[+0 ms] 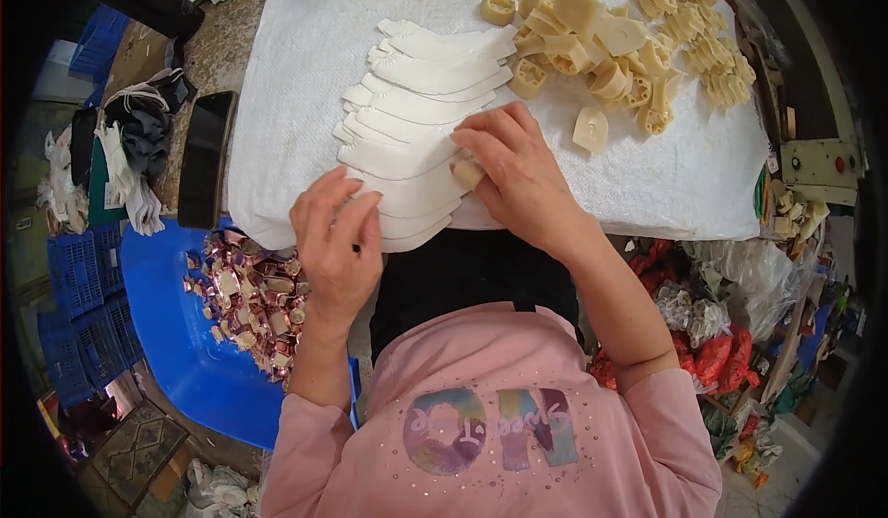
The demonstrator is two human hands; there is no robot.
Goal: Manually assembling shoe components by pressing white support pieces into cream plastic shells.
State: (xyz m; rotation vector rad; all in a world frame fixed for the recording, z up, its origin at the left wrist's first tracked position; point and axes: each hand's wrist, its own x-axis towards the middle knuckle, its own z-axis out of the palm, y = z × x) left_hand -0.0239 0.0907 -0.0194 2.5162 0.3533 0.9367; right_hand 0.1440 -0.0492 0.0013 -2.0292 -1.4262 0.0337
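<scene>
White curved strips (421, 116) overlap in a long fan on a white woven sheet (287, 102). At their left ends is my left hand (335, 240), its fingers bent and apart, holding nothing I can see. Across the fan, my right hand (518, 171) hovers over or touches the right ends. Its index finger and thumb are spread, and a beige cover or small piece (467, 175) sits at the thumb tip; which it is I cannot tell. Beyond that hand lie piled beige heel-shaped pieces (601, 51), one of them a single flat-sided piece (591, 130) close to my knuckles.
A blue tub (166, 333) of shiny pinkish heel-shaped pieces (254, 301) stands below the table's left edge. A black phone (205, 159) lies left of the sheet, near gloves and dark cloth (139, 139). Red and clear plastic bags (721, 356) are heaped at lower right.
</scene>
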